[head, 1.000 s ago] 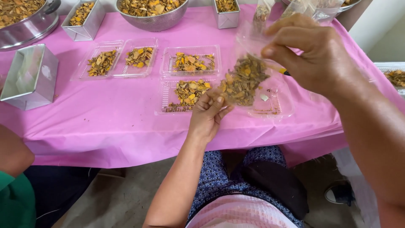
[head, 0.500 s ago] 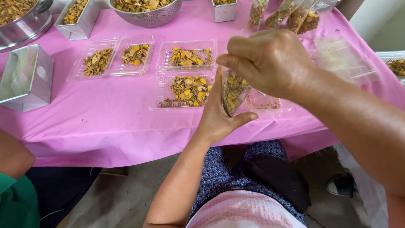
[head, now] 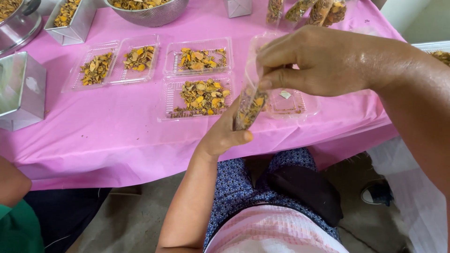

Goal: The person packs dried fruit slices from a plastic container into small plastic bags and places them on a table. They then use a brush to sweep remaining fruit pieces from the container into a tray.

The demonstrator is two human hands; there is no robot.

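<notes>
Bag (head: 249,108) now upright (narrower): left hand (head: 224,136) grips base, right hand (head: 323,61) pinches top.

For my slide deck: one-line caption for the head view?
Both hands, left hand and right hand, hold a clear bag of dried yellow slices.

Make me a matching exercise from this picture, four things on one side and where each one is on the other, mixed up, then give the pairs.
Things:
1. clear bag of dried yellow pieces
2. metal colander bowl
3. nearly empty clear tray
4. shiny metal box

Places:
A. left edge of the pink table
B. held between left hand and right hand
C. far side of the table, top middle
D. under the right hand, near the table's front edge

Pairs: 1-B, 2-C, 3-D, 4-A
</notes>
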